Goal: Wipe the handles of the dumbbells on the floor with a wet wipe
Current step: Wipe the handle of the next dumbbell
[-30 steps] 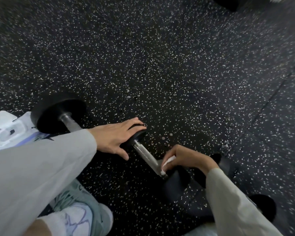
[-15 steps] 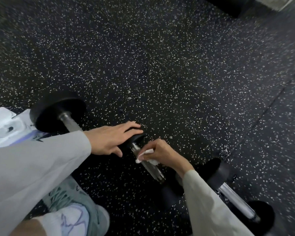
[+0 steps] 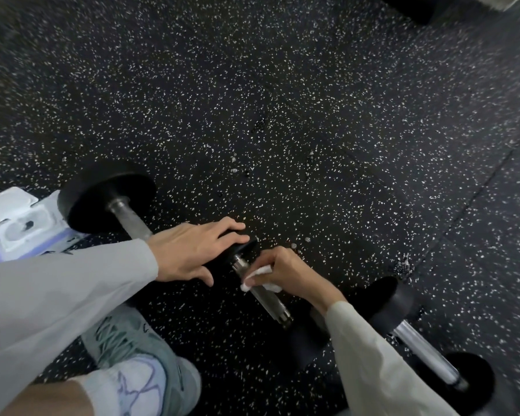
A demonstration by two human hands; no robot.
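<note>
Three black dumbbells with steel handles lie on the speckled rubber floor. My left hand [image 3: 192, 250] rests flat, fingers straight, on the far head of the middle dumbbell [image 3: 267, 298]. My right hand [image 3: 285, 273] grips a white wet wipe [image 3: 258, 276] wrapped round the upper part of that dumbbell's handle. The near head is partly hidden under my right sleeve. Another dumbbell [image 3: 108, 196] lies at the left, its near head hidden behind my left hand. The third dumbbell [image 3: 424, 352] lies at the lower right.
An open pack of wet wipes [image 3: 21, 226] sits on the floor at the far left. My shoe [image 3: 138, 349] stands below the middle dumbbell. A dark object [image 3: 415, 7] sits at the top edge.
My right hand has slid the wipe up the handle from its near end toward the far head. My left hand has stayed on that head.
</note>
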